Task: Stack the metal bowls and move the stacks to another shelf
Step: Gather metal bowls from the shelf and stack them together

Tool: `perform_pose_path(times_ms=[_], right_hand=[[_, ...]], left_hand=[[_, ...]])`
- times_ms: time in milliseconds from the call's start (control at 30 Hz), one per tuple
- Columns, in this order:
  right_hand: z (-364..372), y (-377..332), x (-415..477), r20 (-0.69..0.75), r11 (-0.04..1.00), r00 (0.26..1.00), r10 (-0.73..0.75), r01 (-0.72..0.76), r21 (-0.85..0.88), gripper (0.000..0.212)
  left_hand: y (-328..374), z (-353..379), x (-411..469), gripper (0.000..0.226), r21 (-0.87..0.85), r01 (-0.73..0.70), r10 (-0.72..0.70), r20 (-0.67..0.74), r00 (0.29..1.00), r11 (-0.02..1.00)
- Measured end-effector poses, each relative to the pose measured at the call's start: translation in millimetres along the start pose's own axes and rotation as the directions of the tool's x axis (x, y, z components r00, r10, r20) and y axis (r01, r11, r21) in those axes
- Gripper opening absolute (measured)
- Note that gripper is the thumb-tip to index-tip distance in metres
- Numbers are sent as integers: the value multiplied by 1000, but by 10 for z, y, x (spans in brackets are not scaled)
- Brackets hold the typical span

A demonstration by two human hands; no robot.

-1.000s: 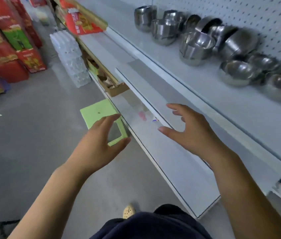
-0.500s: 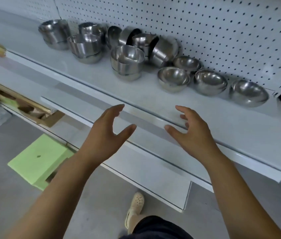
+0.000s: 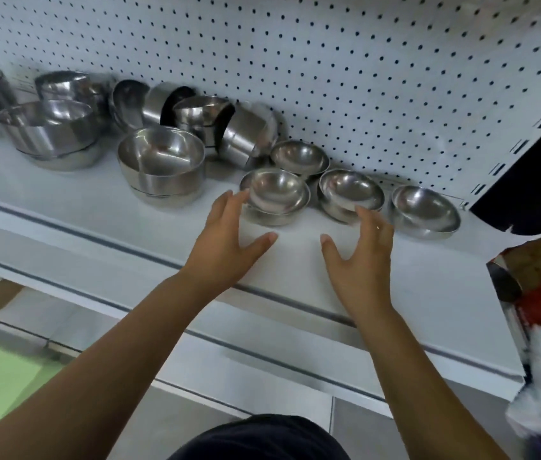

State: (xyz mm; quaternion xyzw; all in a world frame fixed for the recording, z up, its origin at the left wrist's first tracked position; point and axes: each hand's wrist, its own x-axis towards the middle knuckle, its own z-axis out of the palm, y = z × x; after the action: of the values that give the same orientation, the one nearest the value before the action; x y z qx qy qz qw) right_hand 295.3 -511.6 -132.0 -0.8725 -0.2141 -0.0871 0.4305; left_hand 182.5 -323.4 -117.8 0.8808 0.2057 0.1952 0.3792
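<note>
2 empty hands spread wide, left hand and right hand, bowls at 12 o'clock: light, stiff, probably slippery; pinch rims.

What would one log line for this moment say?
stage: before grasp | left hand: open, by left small bowl stack | right hand: open, by middle small bowl stack | holding: nothing
</note>
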Motion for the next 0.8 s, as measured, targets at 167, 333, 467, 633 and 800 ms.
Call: perform_pose_path(times_ms=[167,333,467,633,800], right_hand=[[39,178,163,-42,993,993,113,-115,-41,68],[87,267,368,-26,987,987,158,-159,-37,69],[116,247,445,-51,984,984,172,-170,44,55],[135,290,457,-159,986,978,132,-112,124,34],[128,244,411,-249,966,957,147,-85,243,28]], left_hand=[[-32,205,301,85,-123,13,-20,-54,998,992],[-117,168,320,65,-225,57,-75,-75,994,973],[-157,154,339,59,-276,68,-97,-91,991,959],[-208,157,342,56,-310,59,-98,-112,989,949],[-260,129,343,53,-332,62,-92,-75,993,941]])
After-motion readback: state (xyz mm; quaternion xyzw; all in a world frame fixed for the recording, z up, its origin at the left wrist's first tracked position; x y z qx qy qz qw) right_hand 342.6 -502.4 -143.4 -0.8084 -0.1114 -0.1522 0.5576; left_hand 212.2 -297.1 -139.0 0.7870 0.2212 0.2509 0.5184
